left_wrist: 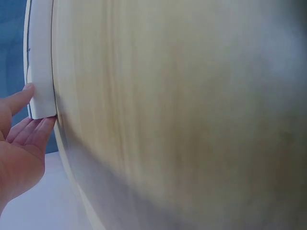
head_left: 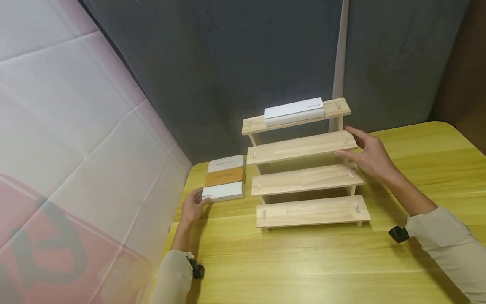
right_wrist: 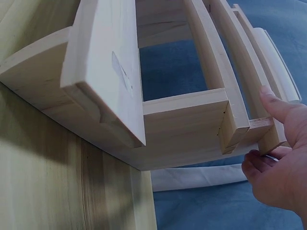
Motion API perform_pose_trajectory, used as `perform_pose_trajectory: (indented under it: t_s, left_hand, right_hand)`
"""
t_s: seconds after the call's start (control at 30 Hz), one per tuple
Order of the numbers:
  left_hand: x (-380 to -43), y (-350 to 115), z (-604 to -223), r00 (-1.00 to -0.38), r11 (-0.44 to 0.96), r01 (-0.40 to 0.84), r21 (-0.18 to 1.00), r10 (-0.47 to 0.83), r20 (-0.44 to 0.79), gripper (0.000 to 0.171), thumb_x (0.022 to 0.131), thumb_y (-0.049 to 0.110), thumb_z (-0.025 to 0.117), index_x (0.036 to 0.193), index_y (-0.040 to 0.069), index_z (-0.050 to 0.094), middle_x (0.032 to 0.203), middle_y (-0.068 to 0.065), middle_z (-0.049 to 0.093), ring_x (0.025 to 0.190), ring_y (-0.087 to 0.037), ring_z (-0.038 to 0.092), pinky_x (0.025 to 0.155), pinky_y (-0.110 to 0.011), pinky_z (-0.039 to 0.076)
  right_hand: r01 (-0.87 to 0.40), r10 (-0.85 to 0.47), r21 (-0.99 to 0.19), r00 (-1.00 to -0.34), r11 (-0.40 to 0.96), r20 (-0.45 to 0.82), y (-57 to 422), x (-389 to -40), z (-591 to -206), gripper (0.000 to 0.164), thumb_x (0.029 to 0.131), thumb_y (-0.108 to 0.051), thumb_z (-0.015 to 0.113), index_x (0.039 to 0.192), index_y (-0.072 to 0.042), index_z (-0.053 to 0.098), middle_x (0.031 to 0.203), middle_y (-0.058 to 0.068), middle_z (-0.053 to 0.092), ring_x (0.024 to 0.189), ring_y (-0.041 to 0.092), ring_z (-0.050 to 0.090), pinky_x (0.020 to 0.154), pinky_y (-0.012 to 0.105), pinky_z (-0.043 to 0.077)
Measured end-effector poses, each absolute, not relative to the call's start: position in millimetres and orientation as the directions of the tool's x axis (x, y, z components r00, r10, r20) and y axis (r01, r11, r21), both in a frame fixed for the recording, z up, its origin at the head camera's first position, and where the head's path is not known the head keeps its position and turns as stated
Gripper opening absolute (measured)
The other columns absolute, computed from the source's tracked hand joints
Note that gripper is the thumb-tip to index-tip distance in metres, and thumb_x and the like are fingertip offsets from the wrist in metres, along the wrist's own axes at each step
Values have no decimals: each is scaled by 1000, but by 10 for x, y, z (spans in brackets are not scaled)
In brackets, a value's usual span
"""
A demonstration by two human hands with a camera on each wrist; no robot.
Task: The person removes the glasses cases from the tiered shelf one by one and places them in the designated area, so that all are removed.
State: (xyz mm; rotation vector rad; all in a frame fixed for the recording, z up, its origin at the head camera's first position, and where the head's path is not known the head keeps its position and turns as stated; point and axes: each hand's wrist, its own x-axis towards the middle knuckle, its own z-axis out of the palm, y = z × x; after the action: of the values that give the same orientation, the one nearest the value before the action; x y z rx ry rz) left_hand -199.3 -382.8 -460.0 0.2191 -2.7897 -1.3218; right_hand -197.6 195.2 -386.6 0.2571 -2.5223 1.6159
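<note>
A white oblong case (head_left: 224, 191) lies on the table at the left, nearest in a row of three. My left hand (head_left: 193, 205) holds its left end, thumb along the near side and fingers at the end, also seen in the left wrist view on the white case (left_wrist: 42, 62). On the right, my right hand (head_left: 373, 157) grips the right end of a stepped wooden rack (head_left: 303, 147) at its second-highest shelf. In the right wrist view its thumb lies over the shelf edge, its fingers beneath the end. Another white case (head_left: 294, 110) rests on the top shelf.
Behind the held case lie an orange case (head_left: 225, 177) and a pale grey case (head_left: 226, 163). A grey curtain (head_left: 212, 76) hangs behind the yellow wooden table (head_left: 303, 261). A white and pink wall covering (head_left: 83, 126) borders the left side.
</note>
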Motion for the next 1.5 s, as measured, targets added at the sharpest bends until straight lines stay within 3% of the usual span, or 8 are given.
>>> perform_pose_trajectory:
  t_s: [0.23,0.47,0.7,1.0,1.23,1.4,1.5]
  left_hand:
    - [-2002,-3801,-4575,-989,629,-108,770,-147,-19,62,103,12,73,155,-8,45,156,-31,48,144,-46,49,119,-53,42]
    - [-2044,-3785,-4465,-988,508,35,861,-111,106,62,104,3,67,155,-16,38,156,-33,46,146,-47,45,122,-50,39]
    - [-2110,-3694,-4284,-972,465,115,878,-130,196,64,105,13,70,157,-9,40,159,-27,47,148,-41,45,123,-47,38]
    - [-2093,-3206,-3706,-975,386,145,911,-102,198,76,104,12,71,163,-8,28,168,-23,35,157,-36,31,129,-44,26]
    - [-2376,-2993,-3699,-953,367,254,895,-62,296,91,101,29,77,169,3,21,174,-7,26,160,-19,24,130,-34,23]
    - [-2454,-2686,-3492,-940,406,294,866,-41,338,96,100,33,78,170,9,17,176,-4,20,162,-19,18,131,-36,18]
    - [-2488,-2492,-3375,-942,462,285,840,-25,333,101,98,42,78,172,13,15,178,-1,16,163,-18,14,132,-39,15]
  right_hand:
    - [-213,-73,-887,-977,410,201,1957,-1994,-3858,92,95,-26,84,167,-5,31,166,26,35,151,50,35,118,64,38]
    - [-197,-92,-895,-980,401,175,1971,-2002,-3850,95,97,-29,82,169,-7,25,170,23,29,155,46,29,121,64,33]
    - [-139,-109,-919,-988,370,106,1995,-2034,-3819,99,99,-37,78,171,-10,16,175,17,18,158,44,20,124,63,28]
    - [-147,-117,-913,-987,380,110,2009,-2116,-3810,105,100,-35,77,171,-7,5,176,17,9,159,43,16,125,62,27]
    - [-184,-107,-920,-982,346,156,1990,-2212,-3770,108,98,-37,79,172,-12,4,176,14,9,161,37,14,128,57,21]
    - [-217,-84,-929,-976,300,201,1977,-2303,-3691,108,99,-32,79,171,-18,0,176,9,7,162,31,11,131,47,14]
    - [-204,-67,-939,-979,277,193,1981,-2344,-3624,108,100,-33,76,171,-17,-3,176,10,5,162,32,12,131,47,16]
